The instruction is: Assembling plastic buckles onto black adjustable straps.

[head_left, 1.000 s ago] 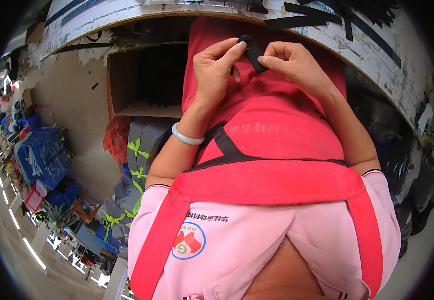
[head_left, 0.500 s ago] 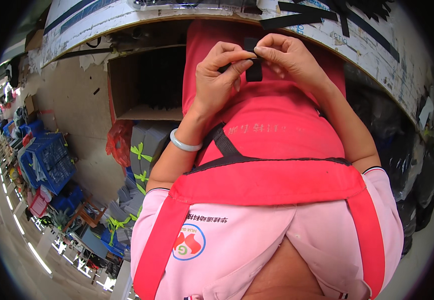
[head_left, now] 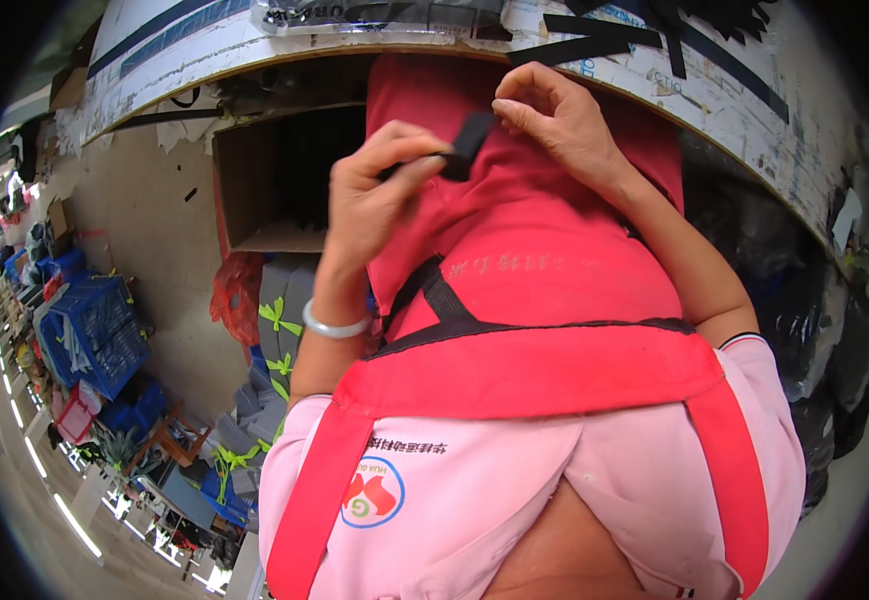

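A short black strap (head_left: 469,145) is pinched between the thumb and fingers of my left hand (head_left: 369,190). Blurred by motion, it sticks out to the right of the fingertips, and a dark bit also shows within the palm. My right hand (head_left: 569,125) is up and to the right, thumb and forefinger curved together near the strap's upper end. Whether anything small sits between those fingertips I cannot make out. Both hands are above the red apron (head_left: 534,220) over my lap, just short of the worktable's edge.
The worktable (head_left: 614,75) crosses the top, with black strips (head_left: 594,45) and a clear plastic bag (head_left: 384,18) on it. Left of my lap stands an open cardboard box (head_left: 279,240) with dark contents. A red plastic bag (head_left: 237,295) and grey bundles (head_left: 299,280) tied in green lie beside it.
My left hand has drawn down and left with the black strap, away from my right hand. The right hand has shifted slightly left; the strap no longer stretches between both hands.
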`<act>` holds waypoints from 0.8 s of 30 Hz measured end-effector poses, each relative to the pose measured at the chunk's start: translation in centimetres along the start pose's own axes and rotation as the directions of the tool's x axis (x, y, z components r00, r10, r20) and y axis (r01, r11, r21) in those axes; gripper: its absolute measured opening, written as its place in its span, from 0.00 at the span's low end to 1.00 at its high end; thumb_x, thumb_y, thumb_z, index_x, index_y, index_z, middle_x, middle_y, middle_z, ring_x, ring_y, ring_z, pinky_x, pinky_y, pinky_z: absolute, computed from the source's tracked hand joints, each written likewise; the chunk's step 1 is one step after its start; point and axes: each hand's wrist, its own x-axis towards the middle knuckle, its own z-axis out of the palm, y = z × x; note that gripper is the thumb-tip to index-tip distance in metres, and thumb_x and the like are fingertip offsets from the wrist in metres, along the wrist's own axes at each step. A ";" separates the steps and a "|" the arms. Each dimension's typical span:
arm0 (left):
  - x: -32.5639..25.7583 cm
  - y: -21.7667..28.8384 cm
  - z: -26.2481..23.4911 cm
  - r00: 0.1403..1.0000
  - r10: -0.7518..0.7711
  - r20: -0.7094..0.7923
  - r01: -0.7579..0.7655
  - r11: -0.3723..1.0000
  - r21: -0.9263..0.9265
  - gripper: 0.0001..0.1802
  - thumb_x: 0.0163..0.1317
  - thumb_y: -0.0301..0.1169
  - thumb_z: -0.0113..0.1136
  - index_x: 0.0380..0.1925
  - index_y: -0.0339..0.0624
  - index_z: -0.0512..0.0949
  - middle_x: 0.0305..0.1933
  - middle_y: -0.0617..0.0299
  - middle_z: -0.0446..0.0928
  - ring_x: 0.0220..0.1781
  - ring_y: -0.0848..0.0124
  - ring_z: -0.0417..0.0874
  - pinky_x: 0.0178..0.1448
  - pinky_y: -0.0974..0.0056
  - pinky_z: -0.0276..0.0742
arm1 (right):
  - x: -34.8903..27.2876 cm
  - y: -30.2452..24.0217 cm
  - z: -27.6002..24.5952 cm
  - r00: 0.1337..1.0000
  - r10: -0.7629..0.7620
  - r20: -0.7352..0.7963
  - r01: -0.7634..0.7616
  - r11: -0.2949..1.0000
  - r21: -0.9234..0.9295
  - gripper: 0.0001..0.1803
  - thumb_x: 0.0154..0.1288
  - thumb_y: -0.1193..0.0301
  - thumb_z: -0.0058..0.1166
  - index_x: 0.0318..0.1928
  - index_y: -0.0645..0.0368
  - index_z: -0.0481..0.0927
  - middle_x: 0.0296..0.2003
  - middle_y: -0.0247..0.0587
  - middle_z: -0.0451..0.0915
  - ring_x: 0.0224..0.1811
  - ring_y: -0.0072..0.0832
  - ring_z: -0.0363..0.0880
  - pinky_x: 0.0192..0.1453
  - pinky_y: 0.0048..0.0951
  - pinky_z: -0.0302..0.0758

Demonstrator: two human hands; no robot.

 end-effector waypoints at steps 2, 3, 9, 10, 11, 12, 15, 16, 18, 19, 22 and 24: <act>-1.2 0.3 -3.2 0.989 -0.087 -0.116 0.089 0.996 0.014 0.07 0.63 0.21 0.58 0.40 0.35 0.83 0.35 0.65 0.79 0.22 0.85 0.69 0.22 0.79 0.59 | 0.3 -0.5 -1.3 0.914 -0.404 -0.044 0.310 0.762 -0.569 0.14 0.61 0.69 0.62 0.45 0.59 0.77 0.39 0.33 0.77 0.43 0.26 0.76 0.50 0.27 0.74; -1.7 0.1 -4.8 0.954 -0.177 -0.241 0.174 0.984 -0.036 0.09 0.66 0.25 0.57 0.44 0.34 0.81 0.35 0.61 0.80 0.22 0.83 0.73 0.20 0.78 0.60 | 0.5 -0.8 -2.1 0.816 -0.577 0.028 0.377 0.494 -0.783 0.17 0.59 0.67 0.64 0.47 0.57 0.77 0.41 0.36 0.77 0.46 0.32 0.76 0.54 0.31 0.73; -1.5 -4.7 -9.0 0.832 -0.198 -0.519 -0.023 0.921 -0.389 0.17 0.68 0.23 0.51 0.56 0.31 0.68 0.56 0.47 0.72 0.55 0.57 0.79 0.58 0.60 0.79 | 1.3 -0.1 -4.3 0.783 -0.619 0.068 0.342 0.337 -0.877 0.12 0.57 0.73 0.63 0.44 0.53 0.83 0.42 0.36 0.78 0.44 0.36 0.74 0.50 0.32 0.73; -1.1 -5.2 -7.9 0.877 -0.177 -0.446 0.003 0.932 -0.364 0.17 0.69 0.22 0.50 0.56 0.31 0.67 0.56 0.46 0.72 0.55 0.56 0.79 0.58 0.60 0.80 | 1.0 -0.8 -4.0 0.761 -0.645 0.068 0.376 0.354 -0.857 0.10 0.57 0.74 0.63 0.41 0.54 0.84 0.40 0.35 0.79 0.43 0.35 0.75 0.49 0.30 0.73; -0.5 -4.9 -5.9 0.916 -0.160 -0.368 0.029 0.942 -0.336 0.17 0.69 0.22 0.49 0.56 0.30 0.67 0.56 0.44 0.72 0.55 0.56 0.79 0.58 0.59 0.81 | 0.7 -1.7 -3.3 0.762 -0.644 0.075 0.383 0.354 -0.853 0.10 0.57 0.74 0.63 0.41 0.54 0.84 0.40 0.35 0.79 0.43 0.35 0.75 0.49 0.30 0.73; 0.0 -4.7 -4.1 0.939 -0.177 -0.295 0.057 0.926 -0.374 0.17 0.69 0.21 0.47 0.57 0.31 0.65 0.55 0.44 0.72 0.54 0.56 0.80 0.56 0.59 0.82 | 0.5 -3.0 -2.3 0.736 -0.672 0.086 0.450 0.390 -0.804 0.09 0.57 0.74 0.63 0.39 0.55 0.83 0.38 0.35 0.80 0.43 0.35 0.75 0.48 0.31 0.73; 1.2 -4.0 -0.1 0.979 -0.170 -0.115 0.111 0.911 -0.398 0.18 0.70 0.20 0.44 0.59 0.34 0.61 0.53 0.43 0.74 0.51 0.57 0.82 0.50 0.59 0.85 | -0.8 -5.5 0.4 0.730 -0.675 0.102 0.547 0.489 -0.679 0.06 0.60 0.74 0.61 0.39 0.59 0.82 0.32 0.34 0.81 0.36 0.26 0.76 0.44 0.28 0.74; 1.4 -4.1 0.7 0.984 -0.155 -0.088 0.104 0.902 -0.420 0.18 0.70 0.20 0.45 0.59 0.36 0.60 0.50 0.44 0.76 0.49 0.57 0.83 0.44 0.59 0.87 | -1.4 -5.8 1.3 0.907 -0.415 0.068 0.394 0.780 -0.486 0.06 0.63 0.74 0.59 0.40 0.61 0.81 0.32 0.31 0.80 0.36 0.20 0.75 0.42 0.23 0.72; 2.0 -3.5 1.5 0.986 -0.166 -0.028 0.142 0.911 -0.387 0.17 0.69 0.22 0.51 0.57 0.35 0.65 0.45 0.49 0.79 0.42 0.61 0.85 0.34 0.66 0.85 | -1.6 -4.6 1.7 0.989 -0.003 0.148 0.022 0.992 -0.127 0.08 0.70 0.71 0.54 0.41 0.63 0.79 0.30 0.24 0.77 0.33 0.09 0.71 0.36 0.14 0.69; 2.3 -3.2 1.7 0.983 -0.185 0.009 0.176 0.920 -0.350 0.16 0.68 0.23 0.53 0.55 0.34 0.67 0.42 0.52 0.80 0.37 0.66 0.86 0.29 0.70 0.83 | -1.5 -3.8 1.5 0.989 -0.001 0.145 0.020 0.992 -0.127 0.08 0.70 0.71 0.54 0.41 0.63 0.79 0.30 0.24 0.77 0.33 0.09 0.71 0.36 0.14 0.69; 2.5 -3.9 2.0 0.968 -0.239 -0.080 0.212 0.944 -0.251 0.12 0.66 0.24 0.57 0.49 0.33 0.75 0.35 0.57 0.81 0.28 0.76 0.82 0.26 0.75 0.74 | -1.5 -2.6 1.2 0.968 0.196 0.155 -0.185 0.979 -0.083 0.11 0.69 0.67 0.54 0.39 0.64 0.79 0.24 0.26 0.77 0.25 0.10 0.69 0.27 0.15 0.65; 2.5 -4.9 2.6 0.974 -0.177 -0.139 0.155 0.976 -0.154 0.10 0.65 0.24 0.59 0.45 0.34 0.78 0.34 0.60 0.80 0.28 0.78 0.81 0.26 0.75 0.73 | -1.3 -1.9 1.0 0.969 0.191 0.155 -0.180 0.980 -0.080 0.11 0.69 0.67 0.54 0.39 0.63 0.80 0.25 0.27 0.78 0.24 0.10 0.70 0.27 0.15 0.66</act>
